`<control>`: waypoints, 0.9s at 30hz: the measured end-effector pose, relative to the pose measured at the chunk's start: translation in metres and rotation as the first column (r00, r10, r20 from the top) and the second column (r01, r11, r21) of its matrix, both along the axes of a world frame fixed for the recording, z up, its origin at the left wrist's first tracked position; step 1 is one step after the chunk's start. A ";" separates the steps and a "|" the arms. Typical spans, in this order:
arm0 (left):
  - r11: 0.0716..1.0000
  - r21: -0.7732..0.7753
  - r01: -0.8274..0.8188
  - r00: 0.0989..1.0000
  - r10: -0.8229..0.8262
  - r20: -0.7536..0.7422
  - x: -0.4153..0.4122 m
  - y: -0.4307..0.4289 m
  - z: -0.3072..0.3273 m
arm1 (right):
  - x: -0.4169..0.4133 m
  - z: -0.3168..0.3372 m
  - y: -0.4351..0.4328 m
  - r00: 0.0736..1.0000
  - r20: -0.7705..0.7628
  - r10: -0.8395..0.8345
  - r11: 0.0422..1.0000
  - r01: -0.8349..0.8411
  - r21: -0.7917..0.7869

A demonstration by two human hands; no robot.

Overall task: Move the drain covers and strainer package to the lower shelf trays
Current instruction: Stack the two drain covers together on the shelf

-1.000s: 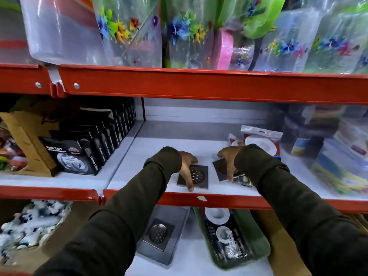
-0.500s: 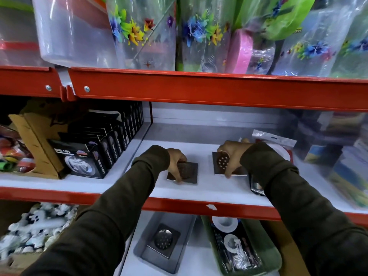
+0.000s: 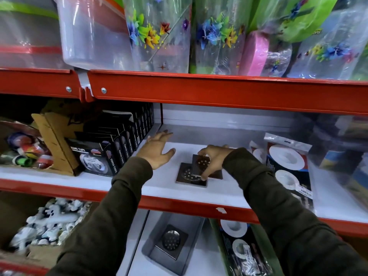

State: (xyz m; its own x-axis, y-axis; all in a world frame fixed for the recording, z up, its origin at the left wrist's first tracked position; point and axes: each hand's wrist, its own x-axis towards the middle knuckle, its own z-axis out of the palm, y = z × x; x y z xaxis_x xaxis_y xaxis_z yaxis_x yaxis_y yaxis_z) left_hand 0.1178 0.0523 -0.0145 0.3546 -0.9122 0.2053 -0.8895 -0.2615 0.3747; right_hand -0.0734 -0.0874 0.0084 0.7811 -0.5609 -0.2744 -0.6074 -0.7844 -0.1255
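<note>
Pick-up stage, frame centre: right hand (image 3: 214, 159) pinches one cover (image 3: 201, 163) above another (image 3: 190, 175); left hand (image 3: 158, 151) open, empty. Next: carry down to grey tray (image 3: 191, 246).

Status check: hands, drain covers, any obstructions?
Left hand open, empty, above the shelf. Right hand pinching a tilted square metal drain cover, stacking it over a second cover. Strainer package untouched. Nothing blocking.
</note>
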 end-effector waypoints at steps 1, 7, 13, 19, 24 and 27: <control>0.998 -0.049 -0.031 0.999 0.033 0.039 -0.001 0.001 -0.004 | 0.005 -0.002 0.004 1.000 -0.001 0.014 1.000 -0.014 0.004; 0.989 -0.121 -0.091 0.991 0.101 0.082 -0.007 0.003 -0.014 | 0.032 -0.025 0.013 0.999 -0.007 0.040 0.999 -0.040 0.033; 0.988 -0.108 -0.109 0.988 0.120 0.102 -0.007 0.005 -0.018 | 0.028 -0.033 0.019 0.999 0.051 0.019 0.999 -0.021 0.039; 0.990 -0.091 -0.105 0.983 0.117 0.142 -0.012 0.009 -0.017 | 0.021 -0.036 0.023 0.995 0.096 0.022 1.000 -0.022 -0.001; 0.982 -0.155 -0.107 0.971 0.137 0.196 -0.030 0.006 -0.014 | -0.002 -0.038 0.021 0.940 0.342 -0.003 0.977 0.076 -0.199; 0.977 -0.197 -0.078 0.974 0.117 0.193 -0.054 -0.003 -0.013 | -0.028 -0.037 0.018 0.901 0.431 -0.046 0.938 0.187 -0.291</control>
